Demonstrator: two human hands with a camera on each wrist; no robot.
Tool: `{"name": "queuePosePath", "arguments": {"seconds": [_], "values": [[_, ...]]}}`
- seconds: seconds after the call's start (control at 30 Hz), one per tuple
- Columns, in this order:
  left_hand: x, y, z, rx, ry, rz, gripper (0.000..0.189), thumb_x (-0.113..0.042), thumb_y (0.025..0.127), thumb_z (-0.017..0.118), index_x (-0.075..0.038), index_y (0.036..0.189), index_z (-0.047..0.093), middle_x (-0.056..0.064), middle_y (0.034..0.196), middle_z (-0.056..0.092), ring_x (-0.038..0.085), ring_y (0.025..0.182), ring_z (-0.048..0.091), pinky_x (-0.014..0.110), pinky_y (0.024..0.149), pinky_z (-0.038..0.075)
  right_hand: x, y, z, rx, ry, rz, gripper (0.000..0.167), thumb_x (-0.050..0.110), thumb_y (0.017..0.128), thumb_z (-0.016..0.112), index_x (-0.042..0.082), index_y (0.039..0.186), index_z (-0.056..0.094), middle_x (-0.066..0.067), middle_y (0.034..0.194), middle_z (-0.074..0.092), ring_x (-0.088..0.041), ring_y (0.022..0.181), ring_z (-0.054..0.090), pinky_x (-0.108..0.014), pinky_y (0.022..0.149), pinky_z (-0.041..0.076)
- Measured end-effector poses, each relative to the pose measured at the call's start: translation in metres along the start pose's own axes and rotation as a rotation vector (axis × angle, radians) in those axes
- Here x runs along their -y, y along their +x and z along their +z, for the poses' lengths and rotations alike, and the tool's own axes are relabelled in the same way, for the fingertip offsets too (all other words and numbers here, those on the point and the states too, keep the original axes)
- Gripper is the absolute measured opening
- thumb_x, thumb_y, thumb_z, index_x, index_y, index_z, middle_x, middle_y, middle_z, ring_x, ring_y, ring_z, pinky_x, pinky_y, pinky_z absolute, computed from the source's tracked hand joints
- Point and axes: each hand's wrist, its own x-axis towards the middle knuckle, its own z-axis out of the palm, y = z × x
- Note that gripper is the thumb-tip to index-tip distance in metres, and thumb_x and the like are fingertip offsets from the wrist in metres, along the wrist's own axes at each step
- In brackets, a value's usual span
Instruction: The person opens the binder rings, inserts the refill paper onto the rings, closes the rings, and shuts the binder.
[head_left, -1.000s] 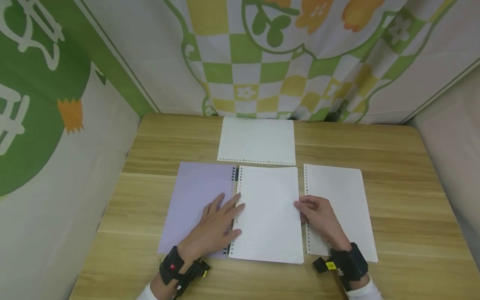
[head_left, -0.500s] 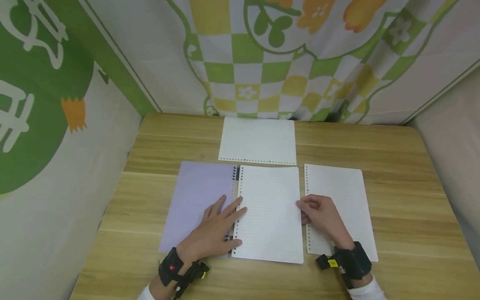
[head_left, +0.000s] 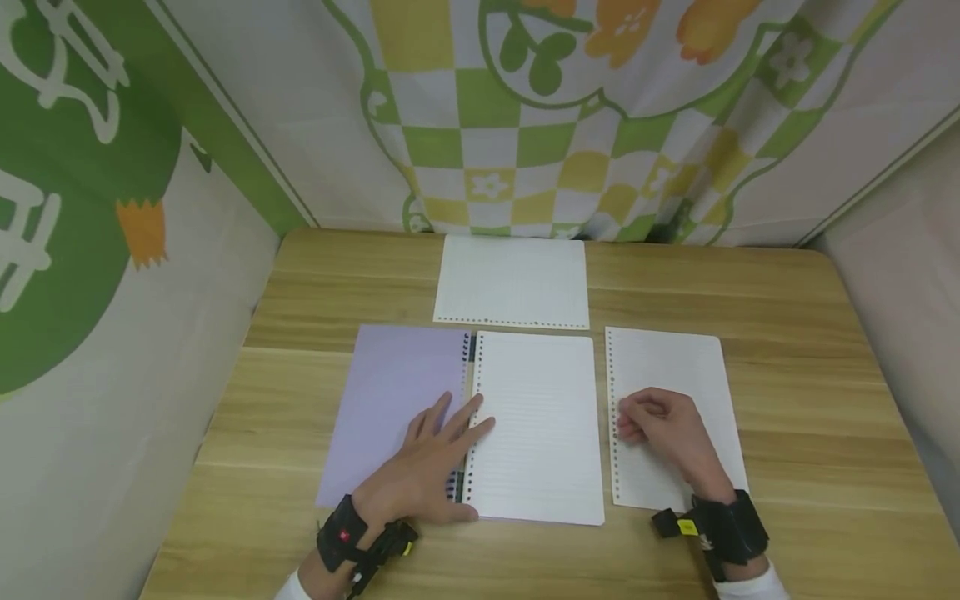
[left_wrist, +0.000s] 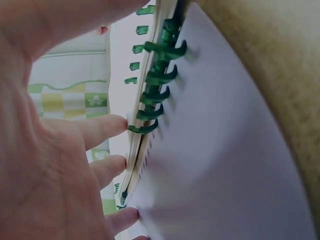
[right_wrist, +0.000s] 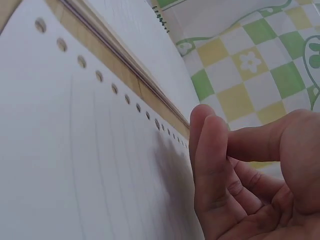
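Notebook lay spread flat in the middle of the table, its purple cover on the left and its lined pages on the right, joined by green rings. The left hand rested across the join, fingers spread and relaxed, fingertips on the page's punched edge. The right hand was over a loose sheet just right of the notebook, its fingers curled, thumb against forefinger, grasping nothing. Another sheet lay sideways behind the notebook, near the curtain.
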Motion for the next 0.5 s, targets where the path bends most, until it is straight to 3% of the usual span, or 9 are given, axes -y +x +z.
{"name": "queuePosePath", "arguments": {"seconds": [0.27, 0.4, 0.5], "values": [[-0.007, 0.009, -0.002, -0.027, 0.028, 0.022, 0.108, -0.055, 0.081, 0.087, -0.018, 0.168, 0.035, 0.01, 0.181, 0.011, 0.05, 0.163, 0.006, 0.071, 0.128, 0.014, -0.005, -0.008, -0.018, -0.062, -0.009, -0.018, 0.033, 0.022, 0.107, 0.067, -0.006, 0.124, 0.069, -0.014, 0.094, 0.08, -0.018, 0.08, 0.078, -0.029, 0.072, 0.065], [-0.015, 0.022, -0.003, -0.061, 0.028, 0.049, 0.104, -0.055, 0.085, 0.084, -0.015, 0.167, 0.036, 0.012, 0.18, 0.015, 0.051, 0.162, 0.009, 0.07, 0.128, 0.015, -0.01, -0.011, -0.028, -0.105, -0.033, -0.066, 0.033, 0.023, 0.107, 0.067, -0.006, 0.124, 0.068, -0.017, 0.098, 0.079, -0.015, 0.081, 0.077, -0.028, 0.072, 0.065], [-0.024, 0.034, -0.003, -0.09, 0.051, 0.049, 0.096, -0.054, 0.09, 0.08, -0.013, 0.166, 0.038, 0.013, 0.179, 0.018, 0.051, 0.162, 0.011, 0.07, 0.127, 0.018, -0.014, -0.015, -0.035, -0.173, -0.11, -0.122, 0.031, 0.022, 0.107, 0.067, -0.004, 0.124, 0.07, -0.02, 0.107, 0.077, -0.015, 0.086, 0.075, -0.022, 0.073, 0.062]]}}
